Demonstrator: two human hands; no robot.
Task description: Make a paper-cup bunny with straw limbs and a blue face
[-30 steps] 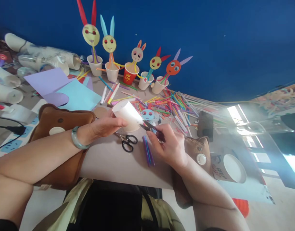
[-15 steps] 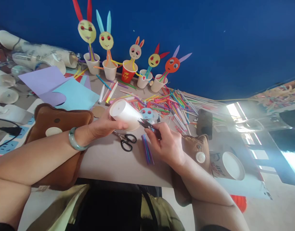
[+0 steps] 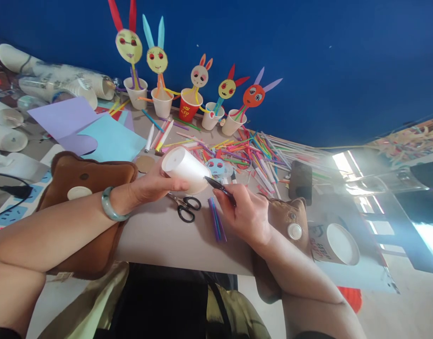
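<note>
A white paper cup (image 3: 186, 168) lies tilted in my left hand (image 3: 156, 181), its base toward the upper left and its mouth toward my right hand. The fingers of that hand wrap round its side, with the thumb along the front. My right hand (image 3: 244, 209) is closed on a black pointed cutting tool (image 3: 218, 184). Its tip touches the cup near the rim; whether it has two blades is hard to make out. Below the cup, black-handled scissors (image 3: 188, 207) rest on the table. Purple and blue strips (image 3: 216, 219) lie close beside my right hand.
Several paper-faced rabbit figures stand in cups (image 3: 162, 102) along the blue wall. Coloured sticks (image 3: 258, 150) are scattered behind my hands. Brown cushions (image 3: 92, 183) lie under my forearms. A phone (image 3: 300, 181) and a paper tub (image 3: 338, 242) are at right, coloured paper (image 3: 110, 136) at left.
The black tool's tip has shifted slightly right along the cup's rim, and its blade now looks narrower. The cup and my left hand have barely moved.
</note>
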